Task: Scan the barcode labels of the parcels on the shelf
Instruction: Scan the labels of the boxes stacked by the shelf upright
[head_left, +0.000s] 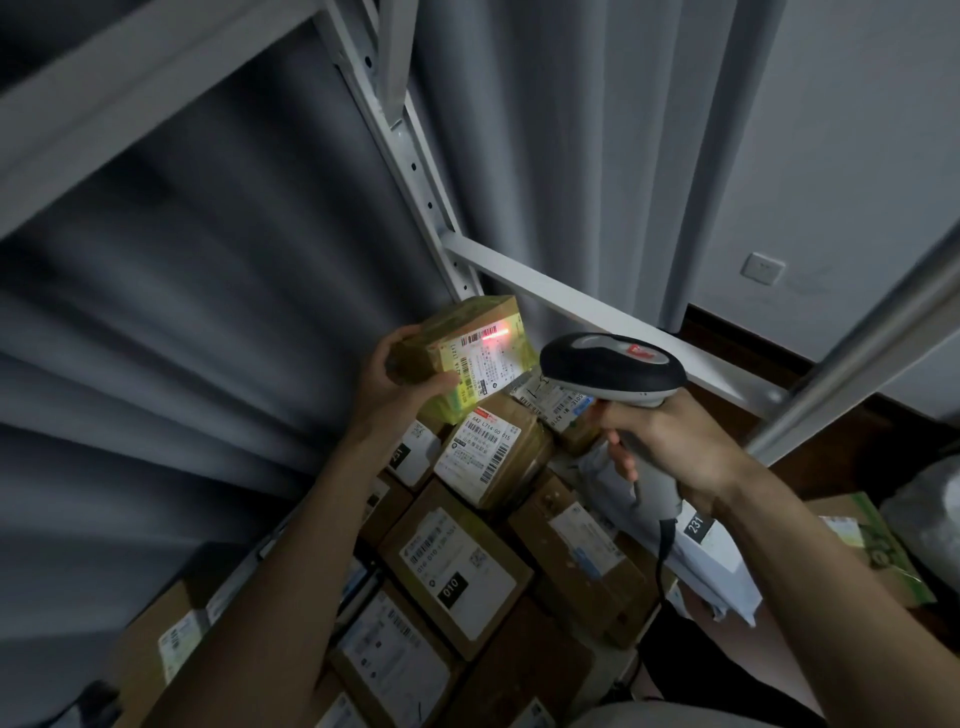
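Observation:
My left hand (400, 379) grips a small brown parcel wrapped in yellow tape (467, 322), lifted above the pile with its white label facing me. A red scan line glows on the barcode label (483, 358). My right hand (670, 447) grips the handle of a grey and black barcode scanner (613, 369), whose head points at that label from the right. Below lie several brown parcels with white labels, among them one marked 642 (493, 457) and one marked 010 (457, 571).
White metal shelf uprights (410, 156) and a crossbar (597, 312) frame the pile. Grey curtains hang behind. A white bag parcel marked 231 (706, 545) lies right of the boxes, and a green printed box (878, 551) sits further right. The scanner cable (662, 561) hangs down.

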